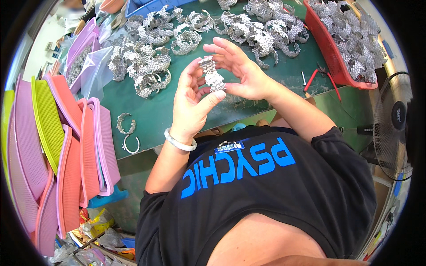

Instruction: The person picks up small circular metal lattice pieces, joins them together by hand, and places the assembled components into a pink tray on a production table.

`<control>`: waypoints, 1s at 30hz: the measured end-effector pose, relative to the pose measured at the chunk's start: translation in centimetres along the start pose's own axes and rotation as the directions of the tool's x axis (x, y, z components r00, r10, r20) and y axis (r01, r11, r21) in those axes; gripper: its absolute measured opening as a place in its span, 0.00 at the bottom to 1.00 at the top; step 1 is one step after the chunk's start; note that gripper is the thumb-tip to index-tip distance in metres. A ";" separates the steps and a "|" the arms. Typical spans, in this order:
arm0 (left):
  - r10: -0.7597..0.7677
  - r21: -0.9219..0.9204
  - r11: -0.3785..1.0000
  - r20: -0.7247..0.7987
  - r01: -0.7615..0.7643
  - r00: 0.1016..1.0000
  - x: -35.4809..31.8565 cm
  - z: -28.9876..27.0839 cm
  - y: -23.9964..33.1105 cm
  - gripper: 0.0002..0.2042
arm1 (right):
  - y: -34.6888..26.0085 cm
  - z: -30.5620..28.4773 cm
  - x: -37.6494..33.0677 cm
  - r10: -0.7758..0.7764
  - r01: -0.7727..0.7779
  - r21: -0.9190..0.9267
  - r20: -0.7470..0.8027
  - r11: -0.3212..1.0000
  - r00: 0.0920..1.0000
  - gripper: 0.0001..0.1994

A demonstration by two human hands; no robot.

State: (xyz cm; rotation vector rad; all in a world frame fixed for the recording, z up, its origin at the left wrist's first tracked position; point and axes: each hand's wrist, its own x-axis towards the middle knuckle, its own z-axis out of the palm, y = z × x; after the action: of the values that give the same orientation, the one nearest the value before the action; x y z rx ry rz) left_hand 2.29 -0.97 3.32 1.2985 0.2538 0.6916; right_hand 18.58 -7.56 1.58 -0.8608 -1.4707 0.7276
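While the left hand (188,97) and right hand (248,75) are together gripping one silver cuff (213,76) above the tabletop (155,108), near its front edge, blue lettering (216,174) is crossing the black shirt (275,208) beside a small blue label (233,147). Other cuffs (151,64) are crowding toward the far edge; another cuff (132,129) and a ring (138,146) are lying near the front left corner. Pliers (311,80) and a red basket (323,48) are occupying the right; stacked baskets (69,177) are crowding the left edge.

Two grips (249,80) — one fan (399,115)
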 end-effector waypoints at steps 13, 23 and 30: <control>-0.023 -0.008 1.000 0.020 0.023 1.000 0.2 0.2 -0.3 0.35 | -0.6 -0.4 -0.7 0.013 -0.014 -0.097 -0.011 0.995 1.000 0.43; -0.038 -0.025 0.999 0.039 0.039 0.999 0.3 0.4 -0.3 0.34 | -0.8 -0.4 -1.0 0.014 -0.018 -0.087 -0.054 0.996 0.998 0.41; -0.060 -0.055 0.997 0.037 0.062 0.998 0.1 0.3 -0.3 0.33 | -1.3 -0.5 -1.0 0.041 -0.043 -0.131 -0.019 0.991 0.999 0.42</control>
State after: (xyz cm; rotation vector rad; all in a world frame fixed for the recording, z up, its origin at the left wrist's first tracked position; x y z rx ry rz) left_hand 2.69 -1.20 3.15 1.2436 0.2428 0.6196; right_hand 18.99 -9.13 2.20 -0.9977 -1.5028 0.6590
